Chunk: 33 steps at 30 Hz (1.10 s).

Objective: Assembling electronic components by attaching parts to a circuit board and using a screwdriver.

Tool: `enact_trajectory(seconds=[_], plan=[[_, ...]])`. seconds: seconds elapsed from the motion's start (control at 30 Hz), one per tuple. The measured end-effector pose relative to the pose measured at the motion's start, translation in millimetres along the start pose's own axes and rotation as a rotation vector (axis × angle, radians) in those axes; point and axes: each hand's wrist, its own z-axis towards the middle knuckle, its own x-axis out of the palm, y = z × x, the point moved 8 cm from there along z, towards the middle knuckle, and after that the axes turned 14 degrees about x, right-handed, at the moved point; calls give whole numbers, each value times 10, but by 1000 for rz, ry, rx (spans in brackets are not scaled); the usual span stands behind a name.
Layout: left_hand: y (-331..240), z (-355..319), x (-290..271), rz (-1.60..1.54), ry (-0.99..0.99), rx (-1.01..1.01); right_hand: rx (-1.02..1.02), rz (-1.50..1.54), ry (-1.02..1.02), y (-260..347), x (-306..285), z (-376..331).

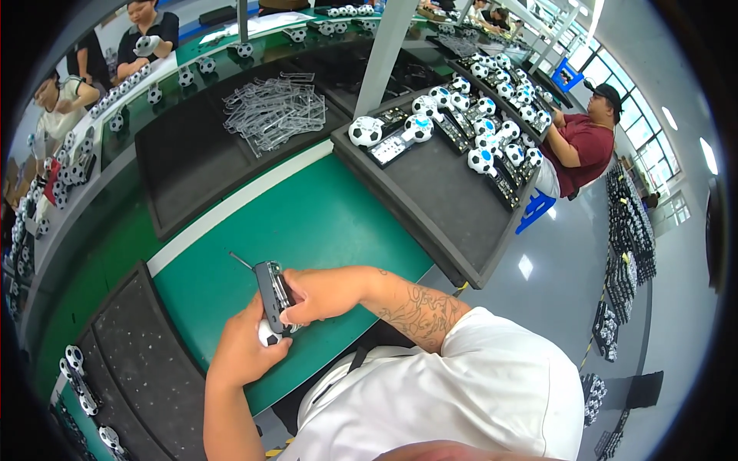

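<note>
Our left hand [244, 342] and right hand [319, 294] curl fingers round the black device [271, 288], seemingly unclosed. Far right, we judge open units [480, 160] remain unfinished.

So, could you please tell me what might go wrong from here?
The black device, held between the left hand and right hand, might slip if either grip loosens. The thin rod showing past its far end could snag or bend. On the dark tray to the right, the closely crowded ball-ended units may knock or scratch each other.
</note>
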Motion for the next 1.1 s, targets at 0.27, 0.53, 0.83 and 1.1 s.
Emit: enact_trajectory(seconds=[0.27,0.53,0.83,1.1], plan=[[101,-50,-198,-18,1,-34,-12,82,15,-30,-203,-169],[359,47,-239,-205,-251,-4,-71,648,-194,-163,-536,-102],[223,58,-216,-248,-253,-14,-81,474,-586,-296,-736,-377],[266,31,-201,-184,-190,-36,163,57,-312,-408,-451,-366]])
